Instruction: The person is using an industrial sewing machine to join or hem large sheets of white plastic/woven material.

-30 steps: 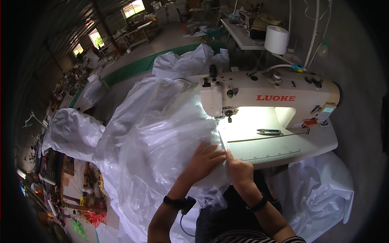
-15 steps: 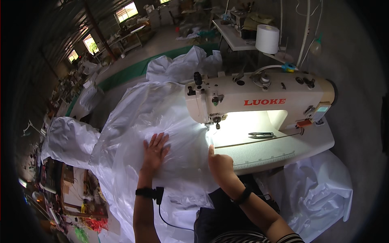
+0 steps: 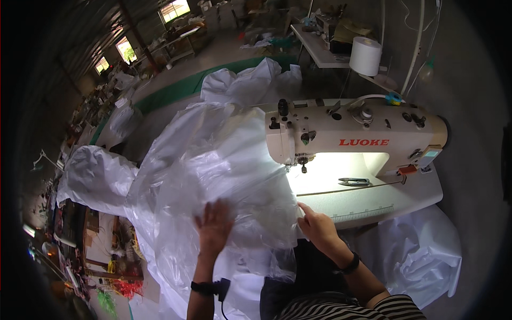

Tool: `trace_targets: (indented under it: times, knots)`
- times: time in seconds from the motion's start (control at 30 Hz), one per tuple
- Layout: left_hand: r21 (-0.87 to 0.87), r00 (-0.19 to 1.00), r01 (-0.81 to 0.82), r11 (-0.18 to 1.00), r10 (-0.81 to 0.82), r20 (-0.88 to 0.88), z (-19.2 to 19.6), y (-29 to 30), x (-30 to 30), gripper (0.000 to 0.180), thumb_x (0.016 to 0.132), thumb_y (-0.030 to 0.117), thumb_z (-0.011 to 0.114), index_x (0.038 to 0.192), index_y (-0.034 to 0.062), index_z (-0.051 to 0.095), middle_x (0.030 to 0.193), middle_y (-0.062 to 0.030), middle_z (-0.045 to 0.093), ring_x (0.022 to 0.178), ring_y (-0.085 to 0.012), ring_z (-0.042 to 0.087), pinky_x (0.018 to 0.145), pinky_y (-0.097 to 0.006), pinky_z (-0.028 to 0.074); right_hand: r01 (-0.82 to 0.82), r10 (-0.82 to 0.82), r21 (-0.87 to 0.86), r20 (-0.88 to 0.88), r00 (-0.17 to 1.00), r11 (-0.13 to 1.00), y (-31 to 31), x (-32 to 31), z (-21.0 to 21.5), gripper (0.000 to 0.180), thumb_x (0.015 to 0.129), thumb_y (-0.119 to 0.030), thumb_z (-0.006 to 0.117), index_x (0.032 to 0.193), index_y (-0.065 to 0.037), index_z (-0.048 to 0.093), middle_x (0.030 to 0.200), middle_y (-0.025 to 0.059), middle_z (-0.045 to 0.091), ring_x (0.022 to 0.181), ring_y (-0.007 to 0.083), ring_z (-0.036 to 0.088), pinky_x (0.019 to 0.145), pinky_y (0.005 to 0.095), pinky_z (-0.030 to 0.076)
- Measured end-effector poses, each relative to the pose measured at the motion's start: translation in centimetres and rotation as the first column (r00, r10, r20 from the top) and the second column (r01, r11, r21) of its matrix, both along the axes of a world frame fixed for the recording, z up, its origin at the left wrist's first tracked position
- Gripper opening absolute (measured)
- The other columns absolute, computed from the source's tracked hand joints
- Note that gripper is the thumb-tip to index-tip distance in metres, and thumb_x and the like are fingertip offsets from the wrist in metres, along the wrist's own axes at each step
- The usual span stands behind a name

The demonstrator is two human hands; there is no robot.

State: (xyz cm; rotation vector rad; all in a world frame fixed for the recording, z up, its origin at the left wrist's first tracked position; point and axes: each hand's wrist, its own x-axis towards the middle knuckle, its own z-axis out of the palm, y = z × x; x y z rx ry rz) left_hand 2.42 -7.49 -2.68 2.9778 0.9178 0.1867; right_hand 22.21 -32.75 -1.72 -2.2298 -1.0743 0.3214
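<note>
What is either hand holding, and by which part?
Right hand: white plastic sheeting, apparently pinched at its right edge between thumb and index finger. Left hand: nothing held; fingers spread over the sheeting, motion-blurred.

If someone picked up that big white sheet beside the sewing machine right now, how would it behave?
The white sheet would probably flop and crumple, judging by its many soft folds. It is likely light for its size, as it looks thin and partly see-through near its lower edge. Its glossy highlights suggest it might feel slippery.
</note>
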Motion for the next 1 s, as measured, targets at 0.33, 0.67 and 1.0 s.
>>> trace_targets:
  times: [0.33,0.67,1.0]
  knots:
    - [-0.027,0.992,0.113,0.993,-0.114,-0.06,-0.6,15.9,3.0,0.063,0.096,0.043,0.05,0.151,0.0211,0.03,0.161,-0.0033,0.022,0.148,-0.0265,0.02,0.109,-0.07,0.019,0.142,0.017,0.232,-0.572,0.82,0.962,-2.4,-0.5,0.5,0.04,0.096,-0.016,0.056,0.133,-0.002,0.051,0.067,0.0096,0.064,0.047,0.016,0.06,0.05,0.03,0.049]
    - [-0.253,0.94,-0.068,0.965,0.147,0.307,3.9,-0.9,1.0,0.035,0.091,0.031,0.062,0.119,0.0086,0.064,0.117,-0.0139,0.067,0.109,-0.0326,0.063,0.098,-0.042,0.047,0.081,0.035,0.247,-0.432,0.901,0.966,-3.8,-0.2,0.0,0.02,0.094,-0.019,0.061,0.104,-0.001,0.062,0.073,0.0087,0.068,0.056,0.0182,0.066,0.058,0.0301,0.052]
    - [0.037,0.998,-0.066,0.997,0.066,0.005,-1.2,4.8,-1.5,0.067,0.093,0.047,0.055,0.151,0.02,0.033,0.159,-0.0045,0.026,0.148,-0.0335,0.019,0.105,-0.076,0.017,0.213,0.136,0.352,-0.747,0.651,0.911,-3.9,-0.9,-1.1,0.024,0.096,-0.009,0.058,0.116,0.005,0.053,0.079,0.011,0.067,0.059,0.0152,0.066,0.055,0.0261,0.054]
